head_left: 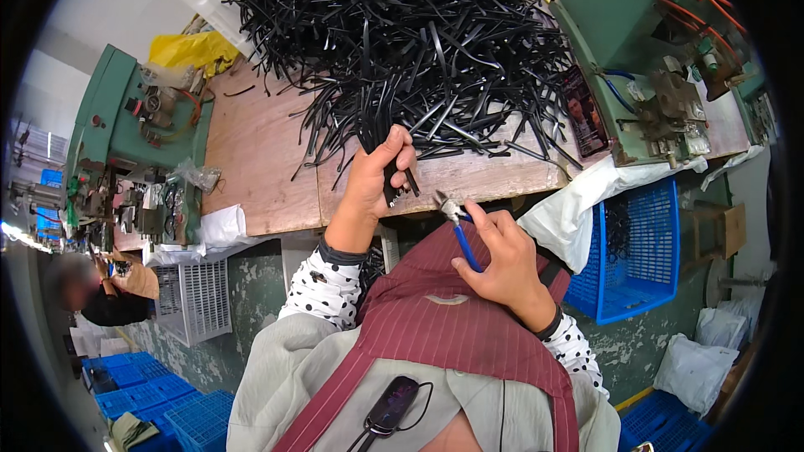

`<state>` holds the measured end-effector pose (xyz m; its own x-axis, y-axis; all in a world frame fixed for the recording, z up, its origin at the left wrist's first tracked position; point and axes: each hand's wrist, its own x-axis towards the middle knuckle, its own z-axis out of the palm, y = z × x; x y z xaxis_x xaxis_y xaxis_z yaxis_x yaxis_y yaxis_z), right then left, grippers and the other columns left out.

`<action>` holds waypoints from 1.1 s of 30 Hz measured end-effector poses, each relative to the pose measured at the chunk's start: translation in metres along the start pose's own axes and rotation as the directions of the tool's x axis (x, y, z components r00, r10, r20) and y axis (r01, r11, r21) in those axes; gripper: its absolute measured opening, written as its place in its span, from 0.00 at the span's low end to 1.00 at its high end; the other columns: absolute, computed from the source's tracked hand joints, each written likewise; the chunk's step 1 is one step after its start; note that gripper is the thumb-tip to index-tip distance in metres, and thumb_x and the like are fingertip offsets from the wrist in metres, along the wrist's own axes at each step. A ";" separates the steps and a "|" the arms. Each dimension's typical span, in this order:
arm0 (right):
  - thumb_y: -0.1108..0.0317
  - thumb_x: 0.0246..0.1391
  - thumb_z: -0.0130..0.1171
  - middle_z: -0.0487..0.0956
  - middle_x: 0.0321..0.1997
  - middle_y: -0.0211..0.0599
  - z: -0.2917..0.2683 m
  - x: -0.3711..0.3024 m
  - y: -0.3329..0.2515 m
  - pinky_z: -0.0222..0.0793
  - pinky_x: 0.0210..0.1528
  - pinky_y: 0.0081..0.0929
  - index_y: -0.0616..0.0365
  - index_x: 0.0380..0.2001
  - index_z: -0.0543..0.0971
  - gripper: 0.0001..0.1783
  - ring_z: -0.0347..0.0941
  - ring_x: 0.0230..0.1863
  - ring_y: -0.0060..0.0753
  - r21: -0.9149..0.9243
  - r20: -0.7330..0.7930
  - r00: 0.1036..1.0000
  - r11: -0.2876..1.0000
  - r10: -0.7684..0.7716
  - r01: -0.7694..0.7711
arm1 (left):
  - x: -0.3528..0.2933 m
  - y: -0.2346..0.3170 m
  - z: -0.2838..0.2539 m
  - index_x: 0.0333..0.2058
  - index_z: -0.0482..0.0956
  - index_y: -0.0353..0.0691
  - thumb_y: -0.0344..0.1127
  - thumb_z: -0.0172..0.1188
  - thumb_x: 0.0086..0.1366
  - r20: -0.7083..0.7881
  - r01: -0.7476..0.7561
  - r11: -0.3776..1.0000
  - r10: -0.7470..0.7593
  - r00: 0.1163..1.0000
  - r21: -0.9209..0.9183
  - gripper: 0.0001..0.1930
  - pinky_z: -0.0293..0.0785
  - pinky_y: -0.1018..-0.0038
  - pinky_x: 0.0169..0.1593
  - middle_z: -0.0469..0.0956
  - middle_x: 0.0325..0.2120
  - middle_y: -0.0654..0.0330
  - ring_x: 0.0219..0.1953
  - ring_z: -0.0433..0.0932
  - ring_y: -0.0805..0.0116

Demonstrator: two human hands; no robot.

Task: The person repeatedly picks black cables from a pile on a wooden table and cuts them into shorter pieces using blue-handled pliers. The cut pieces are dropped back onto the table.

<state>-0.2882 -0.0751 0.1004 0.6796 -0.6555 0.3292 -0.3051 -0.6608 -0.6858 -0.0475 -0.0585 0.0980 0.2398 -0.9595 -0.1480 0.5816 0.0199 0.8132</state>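
Observation:
My left hand (379, 169) is closed round a bundle of slim black eyeglass temples (374, 123), held upright at the table's front edge. Small shiny metal bits show at the bundle's lower ends. To its right, my right hand (502, 258) grips side cutters (459, 234) with blue handles. Their metal jaws point up and left, a short way from the bundle and apart from it. Beyond both hands, a large heap of similar black temples (435, 42) covers the far part of the wooden table (260, 142).
Green machines stand at the left (109, 117) and right (620, 59). A blue crate (641, 259) sits below the table's right side, beside a white sheet (569, 209). At lower left are a grey crate (197, 301), blue crates (142, 377) and another person (113, 305).

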 end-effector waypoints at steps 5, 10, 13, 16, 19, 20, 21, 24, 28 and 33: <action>0.64 0.32 0.72 0.72 0.38 0.41 -0.003 0.007 -0.011 0.71 0.34 0.34 0.51 0.58 0.72 0.43 0.72 0.35 0.41 -0.095 0.056 0.993 0.989 -0.106 0.111 | -0.006 -0.001 -0.004 0.36 0.71 0.43 0.45 0.48 0.73 0.244 0.076 0.954 -0.004 0.970 -0.289 0.12 0.66 0.79 0.25 0.65 0.18 0.71 0.15 0.60 0.82; 0.64 0.33 0.71 0.72 0.38 0.41 -0.008 0.007 -0.013 0.71 0.33 0.34 0.51 0.59 0.72 0.42 0.70 0.35 0.41 -0.152 0.082 0.991 0.982 -0.105 0.116 | -0.005 0.000 -0.005 0.38 0.71 0.44 0.45 0.46 0.74 0.367 0.166 0.927 -0.033 0.930 -0.337 0.12 0.60 0.79 0.24 0.65 0.18 0.71 0.15 0.60 0.82; 0.64 0.33 0.71 0.72 0.38 0.41 -0.008 0.006 -0.013 0.70 0.33 0.34 0.51 0.59 0.72 0.42 0.70 0.34 0.41 -0.147 0.086 0.990 0.981 -0.115 0.127 | -0.005 0.000 -0.005 0.39 0.71 0.44 0.45 0.45 0.74 0.370 0.175 0.929 -0.046 0.928 -0.325 0.12 0.58 0.79 0.23 0.65 0.19 0.71 0.14 0.59 0.82; 0.65 0.32 0.71 0.72 0.38 0.41 -0.009 0.006 -0.012 0.70 0.32 0.34 0.51 0.59 0.72 0.43 0.70 0.34 0.41 -0.156 0.072 0.989 0.978 -0.126 0.136 | -0.004 -0.002 -0.005 0.39 0.71 0.43 0.45 0.45 0.74 0.365 0.179 0.929 -0.052 0.930 -0.324 0.12 0.59 0.79 0.23 0.65 0.19 0.71 0.14 0.60 0.82; 0.65 0.32 0.71 0.72 0.38 0.41 -0.009 0.006 -0.011 0.70 0.32 0.35 0.51 0.59 0.72 0.43 0.70 0.34 0.41 -0.133 0.065 0.989 0.981 -0.132 0.140 | -0.004 0.000 -0.001 0.38 0.71 0.45 0.47 0.45 0.74 0.359 0.175 0.943 -0.065 0.931 -0.283 0.13 0.56 0.80 0.22 0.64 0.17 0.73 0.13 0.58 0.84; 0.66 0.31 0.71 0.72 0.38 0.41 -0.008 0.006 -0.010 0.70 0.32 0.35 0.51 0.58 0.72 0.43 0.70 0.34 0.41 -0.126 0.064 0.989 0.982 -0.132 0.140 | -0.003 -0.001 -0.001 0.38 0.71 0.45 0.47 0.45 0.74 0.370 0.181 0.937 -0.061 0.927 -0.299 0.13 0.57 0.80 0.22 0.64 0.17 0.72 0.14 0.59 0.83; 0.66 0.31 0.71 0.72 0.38 0.41 -0.008 0.006 -0.010 0.70 0.32 0.34 0.51 0.58 0.72 0.43 0.70 0.34 0.41 -0.118 0.062 0.989 0.983 -0.133 0.140 | -0.003 -0.002 -0.002 0.39 0.71 0.44 0.46 0.45 0.74 0.381 0.188 0.931 -0.058 0.923 -0.314 0.12 0.58 0.79 0.22 0.65 0.18 0.71 0.14 0.59 0.82; 0.67 0.31 0.71 0.72 0.37 0.40 -0.007 0.005 -0.008 0.70 0.32 0.33 0.52 0.58 0.73 0.42 0.71 0.34 0.41 -0.125 0.071 0.987 0.981 -0.141 0.149 | -0.004 -0.002 -0.002 0.39 0.71 0.43 0.45 0.47 0.73 0.410 0.182 0.932 -0.039 0.911 -0.314 0.12 0.59 0.79 0.22 0.65 0.18 0.71 0.14 0.60 0.82; 0.68 0.30 0.71 0.72 0.35 0.40 -0.009 0.003 -0.007 0.71 0.32 0.33 0.53 0.58 0.73 0.43 0.72 0.31 0.41 -0.080 0.084 0.990 0.989 -0.117 0.124 | -0.008 -0.005 0.002 0.37 0.71 0.43 0.45 0.49 0.72 0.331 0.108 0.929 0.017 0.944 -0.355 0.12 0.59 0.79 0.23 0.64 0.17 0.70 0.14 0.59 0.81; 0.67 0.32 0.72 0.72 0.33 0.40 -0.004 -0.003 0.002 0.72 0.33 0.33 0.54 0.59 0.72 0.44 0.74 0.30 0.40 0.062 0.113 0.994 0.998 0.009 -0.016 | -0.022 -0.014 0.022 0.35 0.69 0.41 0.45 0.54 0.70 0.067 -0.462 0.887 0.460 0.885 0.009 0.13 0.61 0.78 0.23 0.65 0.17 0.65 0.15 0.60 0.78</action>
<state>-0.2931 -0.0763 0.1006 0.7479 -0.6160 0.2472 -0.2745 -0.6262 -0.7298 -0.0778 -0.0434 0.1022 0.4281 -0.8591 0.2806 0.3985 0.4581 0.7946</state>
